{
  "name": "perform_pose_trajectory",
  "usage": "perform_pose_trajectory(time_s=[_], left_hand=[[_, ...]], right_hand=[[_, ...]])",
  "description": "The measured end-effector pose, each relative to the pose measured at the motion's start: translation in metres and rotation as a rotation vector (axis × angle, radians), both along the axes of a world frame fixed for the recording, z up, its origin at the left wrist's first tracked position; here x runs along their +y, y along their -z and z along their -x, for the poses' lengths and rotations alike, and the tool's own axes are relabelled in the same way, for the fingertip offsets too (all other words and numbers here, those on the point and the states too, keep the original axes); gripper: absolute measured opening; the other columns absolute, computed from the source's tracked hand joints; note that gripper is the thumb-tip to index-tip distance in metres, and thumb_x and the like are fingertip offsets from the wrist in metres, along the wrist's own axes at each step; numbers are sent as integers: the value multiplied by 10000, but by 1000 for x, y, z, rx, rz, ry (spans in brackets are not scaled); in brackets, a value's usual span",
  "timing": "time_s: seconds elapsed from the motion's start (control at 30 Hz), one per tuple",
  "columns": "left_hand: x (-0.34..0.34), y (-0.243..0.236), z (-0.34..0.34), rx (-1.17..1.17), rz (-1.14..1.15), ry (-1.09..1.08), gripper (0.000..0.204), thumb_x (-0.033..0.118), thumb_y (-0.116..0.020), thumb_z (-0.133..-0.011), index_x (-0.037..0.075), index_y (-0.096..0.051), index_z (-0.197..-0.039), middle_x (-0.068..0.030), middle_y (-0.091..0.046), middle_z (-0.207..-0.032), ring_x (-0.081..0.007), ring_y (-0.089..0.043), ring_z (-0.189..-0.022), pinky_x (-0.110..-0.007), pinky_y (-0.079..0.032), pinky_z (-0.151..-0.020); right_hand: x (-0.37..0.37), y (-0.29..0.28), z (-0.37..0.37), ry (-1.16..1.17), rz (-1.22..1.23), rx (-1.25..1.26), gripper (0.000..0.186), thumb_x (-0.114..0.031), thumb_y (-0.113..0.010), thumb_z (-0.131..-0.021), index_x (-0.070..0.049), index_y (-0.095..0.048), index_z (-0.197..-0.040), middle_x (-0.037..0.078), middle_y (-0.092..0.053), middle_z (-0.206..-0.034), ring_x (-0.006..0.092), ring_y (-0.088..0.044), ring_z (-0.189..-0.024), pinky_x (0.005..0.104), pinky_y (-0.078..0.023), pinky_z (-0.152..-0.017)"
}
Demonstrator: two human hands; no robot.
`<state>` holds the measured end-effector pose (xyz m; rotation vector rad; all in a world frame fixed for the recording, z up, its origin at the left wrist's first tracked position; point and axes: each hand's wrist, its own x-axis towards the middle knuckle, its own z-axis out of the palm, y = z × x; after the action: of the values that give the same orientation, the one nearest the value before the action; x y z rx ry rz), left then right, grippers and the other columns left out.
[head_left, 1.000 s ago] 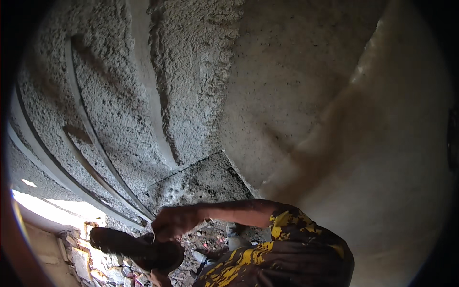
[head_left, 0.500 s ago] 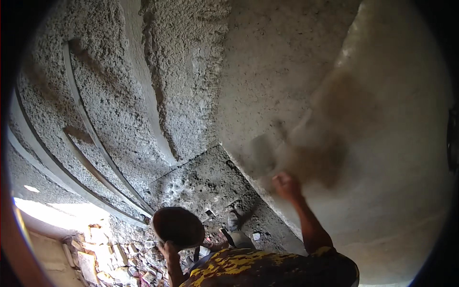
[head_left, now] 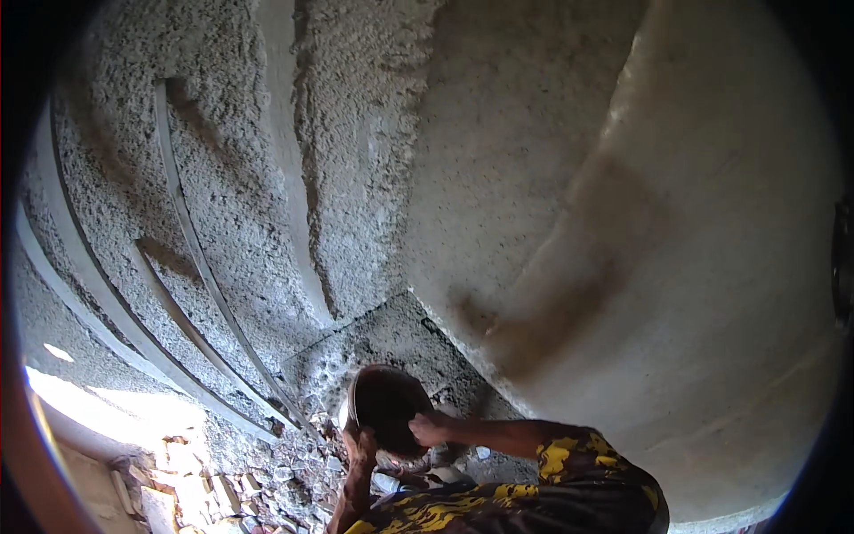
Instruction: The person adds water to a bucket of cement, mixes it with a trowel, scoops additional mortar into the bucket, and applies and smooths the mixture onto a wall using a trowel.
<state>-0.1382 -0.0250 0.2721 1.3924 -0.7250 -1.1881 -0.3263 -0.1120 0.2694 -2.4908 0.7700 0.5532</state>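
Note:
My left hand (head_left: 360, 443) grips the near left rim of a round, dark bowl (head_left: 381, 377), held tilted low in front of me. My right hand (head_left: 430, 429) is closed at the bowl's right side, its fist over the rim. The trowel seen in that fist a moment earlier is lost in the dark of the bowl, and so are the bowl's contents. To the right rises a plastered wall (head_left: 712, 267), smooth and grey, with a ridge running up it.
Several long, curved-looking strips (head_left: 191, 222) lean against the rough wall (head_left: 236, 169) at left. Broken bricks and rubble (head_left: 222, 494) lie at the lower left in bright light. Grey debris covers the floor (head_left: 391, 325) in the corner. My shadow (head_left: 569, 311) falls on the smooth wall.
My right hand has come down and left from the smooth wall to the bowl, with the trowel no longer visible. The bowl has moved right, toward my right hand.

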Motion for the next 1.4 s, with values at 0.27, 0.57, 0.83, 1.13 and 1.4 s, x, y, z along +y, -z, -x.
perform_pose_trajectory(time_s=[0.27,0.57,0.83,1.13,1.4], left_hand=[[38,-6,-44,153,-57,-257,408,114,-519,-667,12,-509,-1062,-66,-547,-829,-177,-539,-688,-285,-464,-566],[60,73,-85,-275,-135,-545,205,166,-528,-716,3,-564,-835,-112,-532,-785,-234,-532,-743,-347,-453,-650],[81,73,-72,-1572,132,-559,423,79,-765,-586,27,-531,-934,-156,-566,-765,-333,-553,-701,-410,-442,-589],[69,70,-70,-1103,178,-456,359,118,-746,-589,27,-553,-877,-146,-578,-769,-307,-563,-677,-402,-452,-584],[-46,30,-23,182,-193,-677,361,91,-529,-676,35,-529,-1033,-31,-518,-751,-126,-478,-587,-263,-413,-491]], right_hand=[[7,20,-14,307,-182,-332,282,-327,-468,-889,-51,-526,-898,180,-573,-751,343,-600,-718,421,-482,-626],[-67,-3,-103,-49,-27,-781,124,-176,-518,-834,-52,-516,-836,105,-470,-763,247,-518,-729,421,-407,-660],[-232,-246,-106,-358,-881,-586,336,-343,-528,-882,-15,-591,-848,42,-575,-688,105,-536,-627,257,-442,-524],[-437,-394,144,1083,427,-1438,407,-392,-524,-896,-23,-545,-1066,13,-524,-712,127,-507,-628,284,-437,-604],[-218,-179,87,598,304,-476,136,-188,-587,-789,-62,-585,-840,119,-601,-753,278,-592,-687,398,-481,-650]])
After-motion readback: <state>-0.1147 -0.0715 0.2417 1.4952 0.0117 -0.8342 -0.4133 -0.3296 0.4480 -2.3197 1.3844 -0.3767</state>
